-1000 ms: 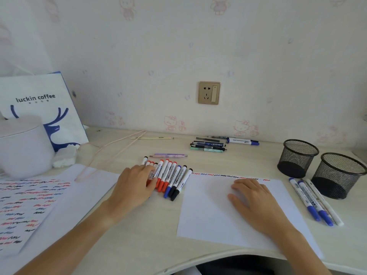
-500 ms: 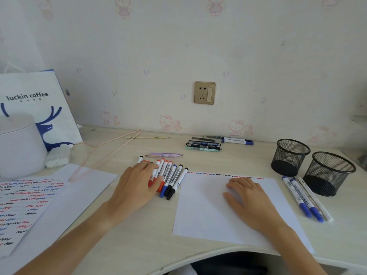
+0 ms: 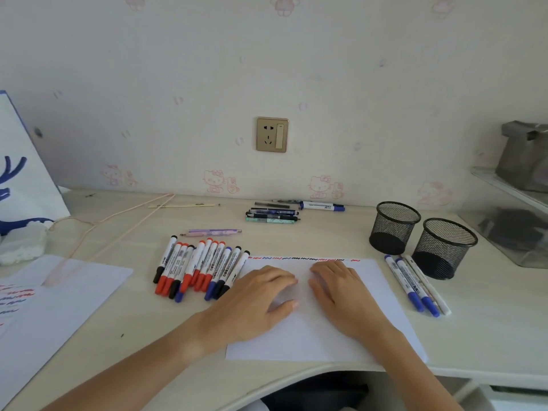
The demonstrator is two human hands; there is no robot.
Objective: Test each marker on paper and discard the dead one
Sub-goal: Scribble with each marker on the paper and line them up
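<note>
The sheet under my hands (image 3: 311, 336) is white, with a row of red, blue and black zigzag marks (image 3: 302, 258) along its far edge. The markers beside it (image 3: 201, 268) have white barrels with red, blue or black caps. My two pen cups (image 3: 396, 228) are black wire mesh. The wall (image 3: 207, 69) is cream, patterned with faint pink cartoon cats. The socket plate (image 3: 272, 134) is gold. The bag (image 3: 20, 179) is white with a blue deer motif.
</note>
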